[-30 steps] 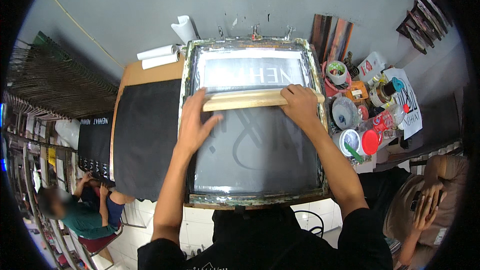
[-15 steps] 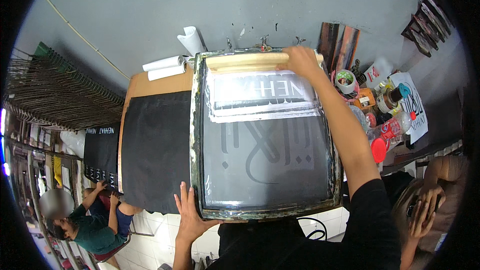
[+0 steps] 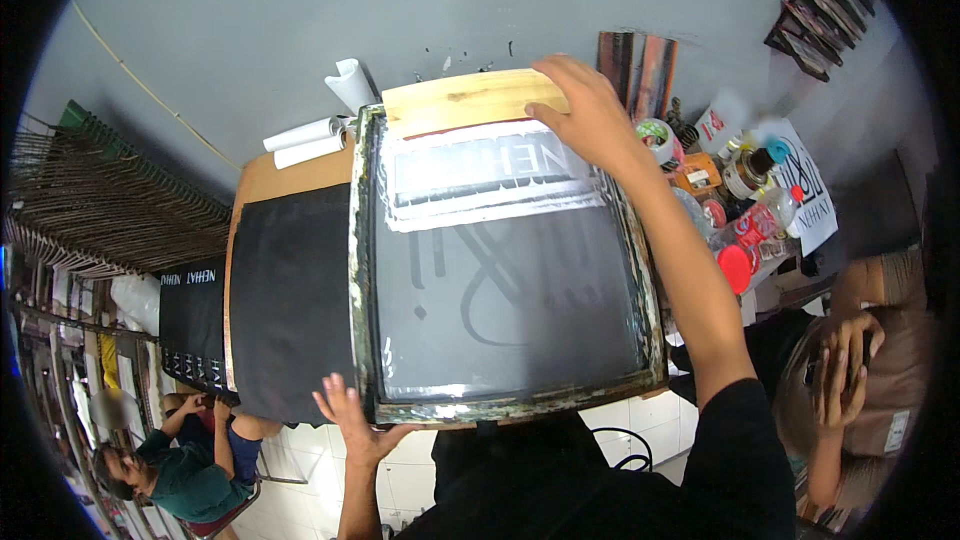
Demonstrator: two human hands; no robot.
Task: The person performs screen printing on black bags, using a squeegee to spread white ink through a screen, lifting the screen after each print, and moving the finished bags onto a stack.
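Note:
A silk-screen frame (image 3: 520, 405) with a paint-stained rim lies before me. Its dark mesh (image 3: 500, 360) shows a curved letter design, and white ink (image 3: 500, 216) surrounds a band of lettering at the far end. My right hand (image 3: 585, 112) grips the right end of a wide wooden squeegee (image 3: 455, 102), thumb on the near face and fingers over the top. The squeegee stands along the far edge of the inked band. My left hand (image 3: 352, 427) is at the frame's near left corner, fingers stretched and apart, thumb along the near rim.
Black fabric (image 3: 290, 305) covers a board on the left, with white paper rolls (image 3: 305, 140) behind. Bottles (image 3: 765, 218), tape and jars crowd the right side. One person (image 3: 195, 475) sits at lower left; another person's hands (image 3: 840, 370) are at lower right.
My right hand has raised and tilted the squeegee at the far end, so more of its wooden face shows. The left hand stays at the corner. The whole view has shifted somewhat.

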